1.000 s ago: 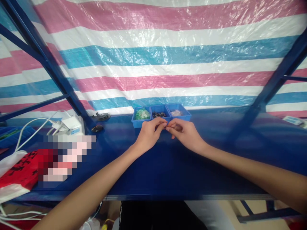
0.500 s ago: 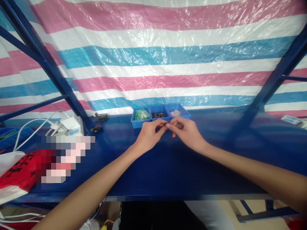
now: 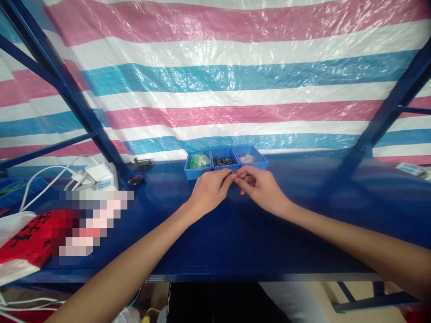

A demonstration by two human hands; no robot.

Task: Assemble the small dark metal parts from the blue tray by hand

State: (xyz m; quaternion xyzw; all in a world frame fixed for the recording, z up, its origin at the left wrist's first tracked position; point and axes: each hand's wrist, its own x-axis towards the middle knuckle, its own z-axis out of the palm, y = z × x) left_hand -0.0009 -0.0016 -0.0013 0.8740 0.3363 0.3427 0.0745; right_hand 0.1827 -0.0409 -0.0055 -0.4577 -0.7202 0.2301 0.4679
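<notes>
My left hand point(image 3: 211, 188) and my right hand point(image 3: 257, 185) meet above the blue table point(image 3: 235, 242), fingertips touching. Both are closed in a pinch, and whatever lies between the fingers is too small and hidden to name. Just beyond them stand three blue bins side by side. Green and white pieces fill the left bin point(image 3: 190, 173). Small dark metallic parts lie in the middle bin point(image 3: 213, 152). In the right bin point(image 3: 261, 160) there is a clear or whitish plastic bag.
A power strip with white plugs point(image 3: 101, 175) and cables sits at the left, near a dark computer mouse point(image 3: 136, 180). A red and white bag point(image 3: 30, 242) lies at the left edge. Blue frame posts point(image 3: 77, 103) and a striped plastic sheet point(image 3: 229, 76) stand behind.
Both hands stay together in nearly the same place. The fingers have shifted only slightly, the left hand's knuckles turning a little.
</notes>
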